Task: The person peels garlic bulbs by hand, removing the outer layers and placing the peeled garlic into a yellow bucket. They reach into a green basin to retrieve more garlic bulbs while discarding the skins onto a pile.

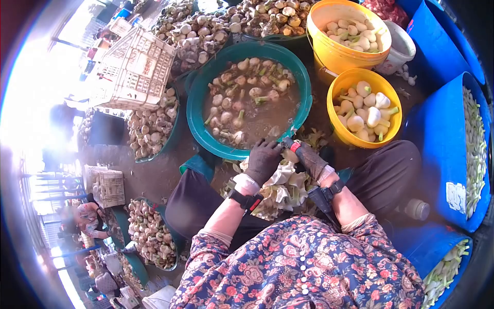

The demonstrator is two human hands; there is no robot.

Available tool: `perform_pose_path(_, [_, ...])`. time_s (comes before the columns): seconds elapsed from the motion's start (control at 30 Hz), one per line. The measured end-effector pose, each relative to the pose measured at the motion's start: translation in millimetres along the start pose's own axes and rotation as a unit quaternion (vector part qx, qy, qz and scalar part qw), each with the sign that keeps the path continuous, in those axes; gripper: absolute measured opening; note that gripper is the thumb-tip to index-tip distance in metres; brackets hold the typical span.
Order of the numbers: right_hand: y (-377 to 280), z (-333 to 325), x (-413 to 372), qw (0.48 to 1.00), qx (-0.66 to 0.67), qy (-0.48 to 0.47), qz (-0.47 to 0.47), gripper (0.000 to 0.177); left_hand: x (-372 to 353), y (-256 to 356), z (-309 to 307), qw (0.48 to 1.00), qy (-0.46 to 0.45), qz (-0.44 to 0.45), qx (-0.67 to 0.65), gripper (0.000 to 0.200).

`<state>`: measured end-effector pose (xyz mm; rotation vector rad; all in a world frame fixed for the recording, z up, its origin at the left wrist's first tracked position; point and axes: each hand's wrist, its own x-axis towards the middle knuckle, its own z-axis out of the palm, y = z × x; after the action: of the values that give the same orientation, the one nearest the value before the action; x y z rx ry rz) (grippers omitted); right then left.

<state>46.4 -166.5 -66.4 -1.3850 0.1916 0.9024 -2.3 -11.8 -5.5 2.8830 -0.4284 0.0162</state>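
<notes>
My left hand [264, 161], in a dark glove, is closed just inside my side of the green basin's rim; what its fingers hold is hidden. Close beside it, my gloved right hand [311, 160] is closed around a small tool with a red and dark handle [295, 147], whose working end I cannot make out. The green basin [198, 126] holds muddy water and several garlic bulbs [226, 103]. Pale garlic peelings [284, 188] are heaped below my hands, on my lap or between my legs. Peeled garlic [366, 110] fills a yellow bucket [337, 126] to the right.
Behind it stands another yellow bucket [321, 44] of garlic. Blue containers [437, 149] line the right side. At left are a white crate [136, 67] and tubs of unpeeled garlic [152, 234]. Another person [87, 219] sits at far left. A jar [417, 209] lies by my right knee.
</notes>
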Motion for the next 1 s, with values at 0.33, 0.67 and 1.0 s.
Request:
perform_pose_path(0.33, [-29,-6,-31,0.96,0.138,-0.205,-0.133,0.043,-19,-11,27,0.608,0.031,-0.355,-0.709,0.026])
perform_pose_path(0.67, [-26,12,-37,0.793,-0.388,0.01,-0.469,0.046,-34,-13,1,0.803,0.082,-0.241,-0.539,0.021])
perform_pose_path(1.0, [-4,-16,5,0.963,0.233,0.136,0.006,0.041,-62,-2,-43,0.947,0.165,-0.059,-0.268,0.027])
